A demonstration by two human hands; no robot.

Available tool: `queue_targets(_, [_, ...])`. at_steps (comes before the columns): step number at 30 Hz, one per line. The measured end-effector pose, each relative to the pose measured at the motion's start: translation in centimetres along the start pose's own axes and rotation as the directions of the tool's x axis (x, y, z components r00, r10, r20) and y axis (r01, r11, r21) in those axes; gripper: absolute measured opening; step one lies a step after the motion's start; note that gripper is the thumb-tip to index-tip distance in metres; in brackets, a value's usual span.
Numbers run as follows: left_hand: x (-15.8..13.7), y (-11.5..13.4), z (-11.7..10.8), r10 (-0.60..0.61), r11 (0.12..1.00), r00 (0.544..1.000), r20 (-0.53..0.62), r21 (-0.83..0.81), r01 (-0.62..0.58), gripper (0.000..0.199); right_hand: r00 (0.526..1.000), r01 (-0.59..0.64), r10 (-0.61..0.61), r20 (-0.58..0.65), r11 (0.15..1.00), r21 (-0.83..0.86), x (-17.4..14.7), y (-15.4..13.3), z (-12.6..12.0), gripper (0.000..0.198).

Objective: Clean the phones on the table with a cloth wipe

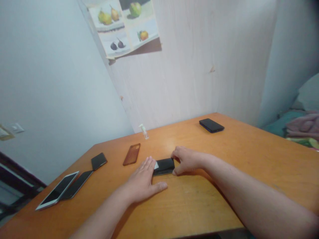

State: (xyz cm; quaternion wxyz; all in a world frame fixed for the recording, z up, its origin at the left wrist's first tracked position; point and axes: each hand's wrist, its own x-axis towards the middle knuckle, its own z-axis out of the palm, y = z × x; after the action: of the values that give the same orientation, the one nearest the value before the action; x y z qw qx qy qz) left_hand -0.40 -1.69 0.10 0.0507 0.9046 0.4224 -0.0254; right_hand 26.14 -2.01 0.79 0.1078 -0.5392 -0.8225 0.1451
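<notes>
A black smartphone lies flat on the table in front of me, its long side running left to right. My left hand rests with fingers stretched over the phone's left end, thumb spread out on the wood. Beside those fingertips a small whitish patch shows on the phone; what it is I cannot make out. Thumb and fingers of my right hand grip the phone's right end from both long edges. Beyond my left hand is a translucent brown phone case.
On the left of the wooden table lie a white-framed tablet, a dark flat device and a smaller black one. A clear pump bottle stands near the wall. At the back right sits a black flat case-like object.
</notes>
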Motion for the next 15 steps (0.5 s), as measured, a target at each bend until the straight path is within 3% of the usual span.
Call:
queue_targets(3, [-0.9,-1.9,0.1,-0.061,0.998,0.998,-0.012,0.026,0.062,0.099,1.000,0.006,-0.006,0.002,1.000,0.001,-0.1,-0.1,-0.2,0.058])
queue_targets(6, [-0.9,-2.1,0.1,-0.084,0.994,0.996,-0.018,0.068,0.085,0.103,1.000,0.010,-0.010,0.002,1.000,-0.006,-0.2,-0.2,-0.2,0.056])
queue_targets(10, [0.3,0.0,0.0,-0.063,0.996,0.998,-0.009,0.067,0.064,0.111,1.000,0.017,-0.017,-0.008,1.000,0.000,0.0,0.1,0.0,0.060])
queue_targets(15, [2.0,4.6,-0.3,0.053,0.998,0.998,0.035,-0.018,-0.053,0.121,0.999,0.023,-0.024,-0.030,1.000,-0.020,0.1,0.3,0.3,0.058])
